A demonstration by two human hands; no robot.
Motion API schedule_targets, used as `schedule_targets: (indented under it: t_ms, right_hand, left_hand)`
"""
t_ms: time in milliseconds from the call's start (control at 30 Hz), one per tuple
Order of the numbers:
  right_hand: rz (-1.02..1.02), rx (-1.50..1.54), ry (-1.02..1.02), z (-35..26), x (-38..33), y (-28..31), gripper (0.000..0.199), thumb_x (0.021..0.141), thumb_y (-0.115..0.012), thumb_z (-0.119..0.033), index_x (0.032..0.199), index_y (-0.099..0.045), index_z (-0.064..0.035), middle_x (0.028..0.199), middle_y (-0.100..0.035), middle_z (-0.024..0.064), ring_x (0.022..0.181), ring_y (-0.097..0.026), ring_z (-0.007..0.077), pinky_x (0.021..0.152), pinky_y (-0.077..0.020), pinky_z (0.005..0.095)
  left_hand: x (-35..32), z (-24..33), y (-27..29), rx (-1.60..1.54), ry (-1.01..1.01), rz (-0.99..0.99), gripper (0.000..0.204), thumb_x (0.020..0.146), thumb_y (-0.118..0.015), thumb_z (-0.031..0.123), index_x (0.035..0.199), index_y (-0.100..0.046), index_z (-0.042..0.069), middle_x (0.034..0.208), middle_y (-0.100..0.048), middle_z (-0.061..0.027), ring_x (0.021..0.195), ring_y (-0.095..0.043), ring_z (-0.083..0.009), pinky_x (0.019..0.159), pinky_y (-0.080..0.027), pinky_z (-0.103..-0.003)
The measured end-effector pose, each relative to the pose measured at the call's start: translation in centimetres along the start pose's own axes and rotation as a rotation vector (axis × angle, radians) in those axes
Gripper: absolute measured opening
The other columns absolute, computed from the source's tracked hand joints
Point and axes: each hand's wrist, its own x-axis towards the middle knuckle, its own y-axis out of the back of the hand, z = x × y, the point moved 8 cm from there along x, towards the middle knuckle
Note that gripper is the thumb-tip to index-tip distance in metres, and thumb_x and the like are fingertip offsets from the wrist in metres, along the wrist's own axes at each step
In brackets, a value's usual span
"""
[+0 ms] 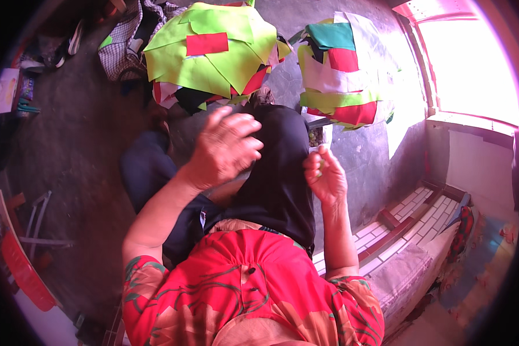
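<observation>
My left hand (228, 147) hovers over my lap, fingers spread and slightly blurred, holding nothing I can see. Close to my right knee, my right hand (327, 176) is raised with its fingers curled in toward the thumb. A trace of green shows between those fingers, too small to name. Beyond my knees stands a large heap of lime-yellow cloth pieces (236, 63), with red, black and white pieces under its edge. One red rectangular cloth piece (207, 44) lies flat on top. Right of it is a second heap of white, red, green and lime cloth pieces (337, 81).
A checked cloth bag (120, 55) lies at the far left of the heaps. At the left edge is a red chair (26, 271) with a metal frame. A bench with white brick-patterned slats (412, 216) is on my right, below a bright window (470, 63).
</observation>
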Motion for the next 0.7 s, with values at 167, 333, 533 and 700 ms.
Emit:
schedule_targets:
  t_ms: [167,333,533,700]
  right_hand:
    - [0.366,-0.097,0.373,-7.1,-0.2,10.0,0.037,0.094,-0.049,-0.026,0.119,-0.047,0.0002,0.121,-0.05,0.0216,0.115,-0.046,0.0334,0.096,-0.0412,0.0463]
    - [0.981,-0.5,0.341,-12.5,-2.0,23.8,0.09,0.078,-0.055,-0.062,0.146,-0.006,-0.0301,0.152,0.006,0.0122,0.138,0.0,0.0399,0.105,-0.0072,0.0618]
    - [0.398,-0.877,0.086,-1.3,3.2,6.4,0.054,0.094,-0.045,-0.043,0.131,-0.045,-0.0032,0.125,-0.053,0.008,0.112,-0.052,0.0187,0.097,-0.0391,0.0305]
    - [0.383,-1.54,0.284,-0.8,2.0,-0.2,0.064,0.094,-0.046,-0.036,0.14,-0.024,0.001,0.141,-0.032,0.0158,0.13,-0.03,0.0242,0.108,-0.0223,0.0333]
  left_hand:
    - [-5.2,-5.7,3.5,0.114,0.447,0.081,0.013,0.078,-0.065,0.014,0.088,-0.065,0.006,0.101,-0.062,-0.0094,0.093,-0.057,-0.0289,0.085,-0.043,-0.04]
    - [-11.2,-12.2,-3.1,0.062,0.784,-0.494,0.032,0.082,-0.059,0.027,0.106,-0.059,0.006,0.106,-0.06,-0.0117,0.1,-0.056,-0.0313,0.087,-0.042,-0.04]
    - [-12.1,-13.1,-5.1,-0.002,0.861,-0.702,0.042,0.081,-0.06,0.031,0.114,-0.055,0.006,0.115,-0.058,-0.0162,0.109,-0.053,-0.0317,0.092,-0.041,-0.042]
    - [-10.2,-13.6,-5.8,-0.002,0.814,-0.596,0.042,0.081,-0.06,0.032,0.114,-0.054,0.007,0.115,-0.058,-0.0155,0.109,-0.053,-0.0323,0.091,-0.042,-0.044]
